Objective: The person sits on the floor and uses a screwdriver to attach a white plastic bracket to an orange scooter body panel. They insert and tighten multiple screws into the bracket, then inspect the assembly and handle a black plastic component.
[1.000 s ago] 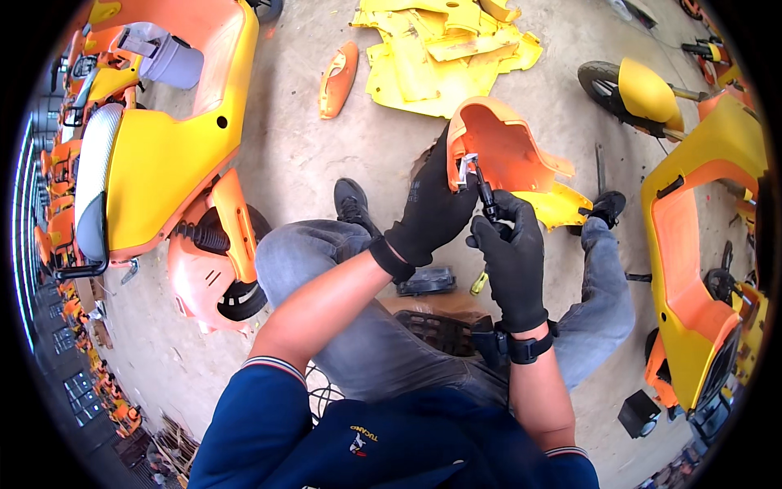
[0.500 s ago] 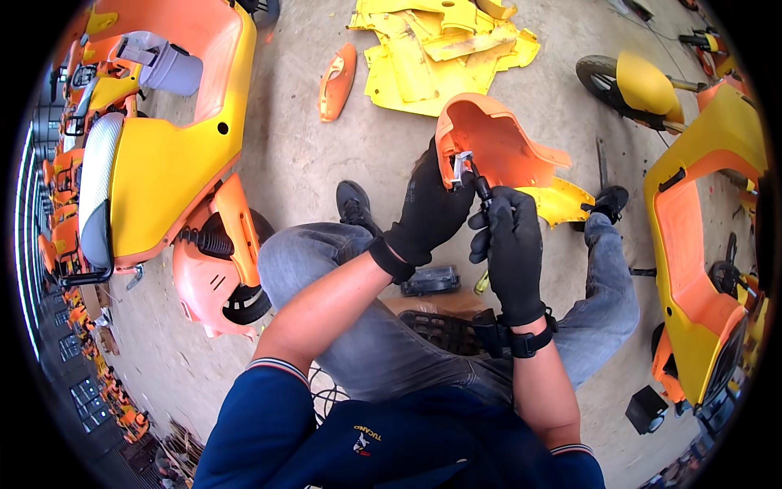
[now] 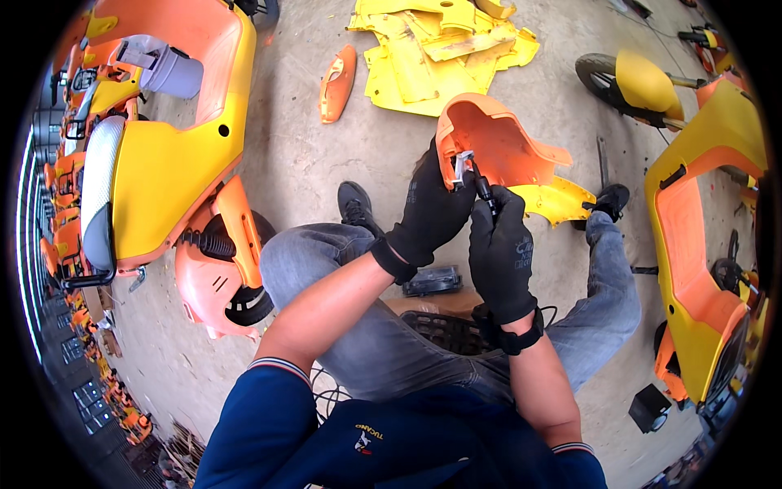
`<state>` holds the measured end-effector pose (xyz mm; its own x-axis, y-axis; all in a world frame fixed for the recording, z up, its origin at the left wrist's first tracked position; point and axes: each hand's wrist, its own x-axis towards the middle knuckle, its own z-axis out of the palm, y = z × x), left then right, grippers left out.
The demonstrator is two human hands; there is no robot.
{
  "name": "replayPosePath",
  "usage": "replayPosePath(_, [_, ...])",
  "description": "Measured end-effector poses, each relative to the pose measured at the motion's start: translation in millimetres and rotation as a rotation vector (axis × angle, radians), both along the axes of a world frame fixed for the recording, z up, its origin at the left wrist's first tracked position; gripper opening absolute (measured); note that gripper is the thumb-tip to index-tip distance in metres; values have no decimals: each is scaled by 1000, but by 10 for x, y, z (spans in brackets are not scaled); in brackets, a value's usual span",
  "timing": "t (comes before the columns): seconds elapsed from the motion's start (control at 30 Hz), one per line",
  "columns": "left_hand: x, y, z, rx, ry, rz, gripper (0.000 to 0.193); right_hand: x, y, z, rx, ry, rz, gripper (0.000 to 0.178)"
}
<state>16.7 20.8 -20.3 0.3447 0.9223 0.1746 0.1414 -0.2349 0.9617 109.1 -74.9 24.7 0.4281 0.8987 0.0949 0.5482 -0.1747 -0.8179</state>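
At the centre of the frame, the gloved left hand (image 3: 430, 213) grips the edge of an orange scooter panel (image 3: 497, 147), while the gloved right hand (image 3: 501, 253) holds a dark screwdriver (image 3: 483, 186) against a small metal fitting (image 3: 461, 167) on it. A pile of yellow panels (image 3: 440, 53) lies on the concrete floor (image 3: 309, 163) at upper centre, and an orange-and-yellow scooter (image 3: 163, 155) stands at the left.

Bright, even daylight, soft shadows, sharp centre, strong fisheye bending and black corners.

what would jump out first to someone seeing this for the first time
At centre, two black-gloved hands work on an orange scooter body panel: the left hand grips its edge, the right hand holds a dark screwdriver to a metal fitting. A yellow-orange scooter stands left, and yellow panels lie piled on the floor beyond.
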Motion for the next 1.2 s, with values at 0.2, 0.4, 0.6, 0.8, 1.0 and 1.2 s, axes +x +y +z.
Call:
replayPosePath(0.2, [-13, -10, 16, 0, 20, -10, 16, 119, 61, 53, -269, 843, -75, 22])
replayPosePath(0.4, [-13, -23, 29, -25, 47, 21, 17, 73, 112, 132, -158, 536, -101, 22])
replayPosePath(0.6, [3, -49, 82, -90, 7, 33, 18, 91, 79, -12, 68, -296, -7, 26])
replayPosePath(0.8, [2, -29, 68, -13, 13, 39, 17, 124, 76, -33, -58, -17, 56, 25])
replayPosePath(1.0, [25, -25, 124, 6, -20, 25, 18, 47, 121, 69, -136, 731, -105, 23])
replayPosePath(1.2, [-10, -33, 128, 8, 16, 30, 20, 149, 128, 111, -131, 396, 6, 23])
